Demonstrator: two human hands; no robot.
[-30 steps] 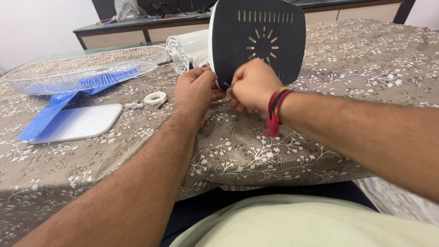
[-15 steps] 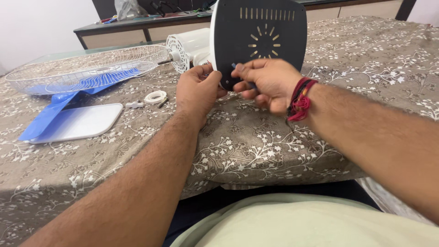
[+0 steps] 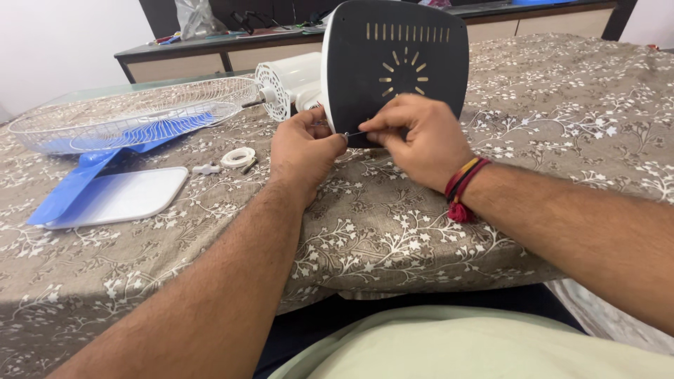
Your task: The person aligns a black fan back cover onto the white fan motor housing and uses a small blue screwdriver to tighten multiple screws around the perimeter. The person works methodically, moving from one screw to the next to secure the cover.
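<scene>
Head view: both hands at lower edge of dark square fan base plate (image 3: 397, 67), standing on edge on floral-clothed bench (image 3: 562, 119).
Left hand (image 3: 305, 151) closed on plate's lower left corner; right hand (image 3: 421, 137) pinched shut on thin tool, tip meeting plate. White wire fan guard (image 3: 133, 112), blue blade (image 3: 67, 189), white flat tray (image 3: 123, 193) lying well apart at left.

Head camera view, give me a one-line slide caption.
Both hands, left hand and right hand, pinch a thin tool against the dark fan base on a floral tablecloth.
</scene>
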